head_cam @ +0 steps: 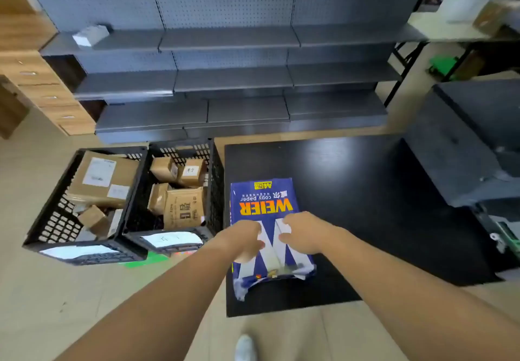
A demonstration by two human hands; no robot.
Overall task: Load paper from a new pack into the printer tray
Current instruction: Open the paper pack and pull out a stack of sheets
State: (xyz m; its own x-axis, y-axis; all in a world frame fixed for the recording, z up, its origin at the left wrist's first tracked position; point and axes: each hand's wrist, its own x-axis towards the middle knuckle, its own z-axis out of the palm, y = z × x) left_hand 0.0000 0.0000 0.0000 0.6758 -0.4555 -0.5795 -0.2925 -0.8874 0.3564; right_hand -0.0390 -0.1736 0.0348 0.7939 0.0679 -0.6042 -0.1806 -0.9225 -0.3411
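Note:
A blue pack of copy paper point(264, 200) lies on the left part of a black table point(365, 192), its wrapper torn open at the near end. My left hand point(247, 241) grips the pack's left side near that end. My right hand point(302, 234) rests on top of the pack with the fingers curled on the wrapper. The dark printer point(467, 147) stands at the table's right edge, and part of its tray area point(503, 234) shows at the far right, mostly cut off by the frame.
Two black plastic crates point(123, 206) full of cardboard parcels stand on the floor left of the table. Grey metal shelving point(233, 79) runs along the back. A wooden cabinet point(42, 85) is at the left. My shoe point(245, 348) shows at the bottom.

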